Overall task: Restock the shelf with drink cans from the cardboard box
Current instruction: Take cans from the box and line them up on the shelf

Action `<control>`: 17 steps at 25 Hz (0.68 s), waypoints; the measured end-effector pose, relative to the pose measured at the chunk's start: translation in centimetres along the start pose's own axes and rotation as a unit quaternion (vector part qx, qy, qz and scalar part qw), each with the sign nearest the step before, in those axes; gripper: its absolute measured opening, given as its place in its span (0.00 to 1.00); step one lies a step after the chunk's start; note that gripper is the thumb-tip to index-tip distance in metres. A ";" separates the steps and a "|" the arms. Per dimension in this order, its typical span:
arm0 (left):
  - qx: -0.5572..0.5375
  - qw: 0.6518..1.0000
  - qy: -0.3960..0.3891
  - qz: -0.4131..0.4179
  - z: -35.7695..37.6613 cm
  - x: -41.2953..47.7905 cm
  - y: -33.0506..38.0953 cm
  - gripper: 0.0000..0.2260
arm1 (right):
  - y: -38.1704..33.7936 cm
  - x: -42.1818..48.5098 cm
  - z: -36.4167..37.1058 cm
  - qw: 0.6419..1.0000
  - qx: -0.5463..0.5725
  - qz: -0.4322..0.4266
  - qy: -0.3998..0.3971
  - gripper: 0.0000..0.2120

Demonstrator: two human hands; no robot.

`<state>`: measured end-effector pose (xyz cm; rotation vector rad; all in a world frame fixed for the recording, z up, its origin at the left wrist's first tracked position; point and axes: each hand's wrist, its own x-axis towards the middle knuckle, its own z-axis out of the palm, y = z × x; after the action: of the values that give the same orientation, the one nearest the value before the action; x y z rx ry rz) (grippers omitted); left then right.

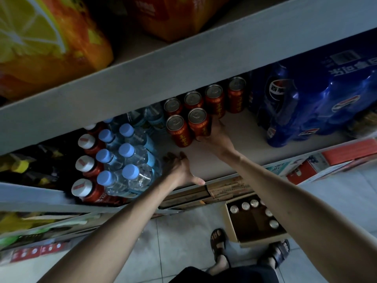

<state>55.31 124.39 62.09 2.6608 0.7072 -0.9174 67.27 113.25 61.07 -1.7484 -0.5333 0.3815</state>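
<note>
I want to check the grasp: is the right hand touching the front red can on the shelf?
Touching. The head view shows the right hand wrapped against the side of the front red can, with no gap between them.

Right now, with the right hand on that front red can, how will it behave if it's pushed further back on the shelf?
The red can stands upright on the smooth shelf board, so it should slide rather than roll. It is tall for its base, so a high push may tip it. It sits against its neighbour can, which may get nudged. The right hand has it low on the side, which looks steadier.
</note>
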 end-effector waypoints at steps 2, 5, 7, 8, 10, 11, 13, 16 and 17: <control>-0.008 1.000 -0.005 -0.004 0.0 0.0 0.1 0.59 | 0.2 0.1 0.0 1.000 -0.005 0.000 0.001 0.38; -0.023 1.000 -0.008 -0.011 -0.1 -0.1 0.2 0.60 | 0.3 -0.1 0.1 1.000 -0.003 -0.007 -0.004 0.38; -0.026 0.999 -0.013 -0.014 -0.1 -0.2 0.2 0.60 | 0.3 -0.1 0.1 1.000 -0.003 -0.015 -0.007 0.38; -0.024 1.000 -0.017 -0.012 -0.1 -0.1 0.2 0.59 | 0.3 -0.2 0.0 1.000 -0.005 -0.019 -0.007 0.38; -0.015 1.000 -0.026 -0.006 -0.1 0.0 0.1 0.59 | 0.2 -0.3 -0.1 1.000 -0.019 -0.024 -0.005 0.37; -0.009 1.000 -0.026 -0.005 -0.1 -0.1 0.1 0.59 | 0.1 -0.3 -0.1 0.999 -0.029 -0.025 -0.001 0.37; -0.002 1.000 -0.024 -0.004 -0.2 -0.2 0.2 0.59 | 0.1 -0.3 -0.1 0.999 -0.045 -0.024 0.001 0.35; 0.005 1.000 -0.025 0.005 -0.3 -0.2 0.4 0.57 | 0.1 -0.4 -0.6 0.998 -0.050 -0.021 -0.029 0.34; 0.005 0.999 -0.029 0.011 -0.3 -0.2 0.4 0.56 | 0.1 -0.6 -0.9 0.997 -0.063 -0.018 -0.029 0.32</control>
<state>55.53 124.12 62.49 2.6332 0.6594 -0.9904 67.21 112.16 61.17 -1.8509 -0.6417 0.3811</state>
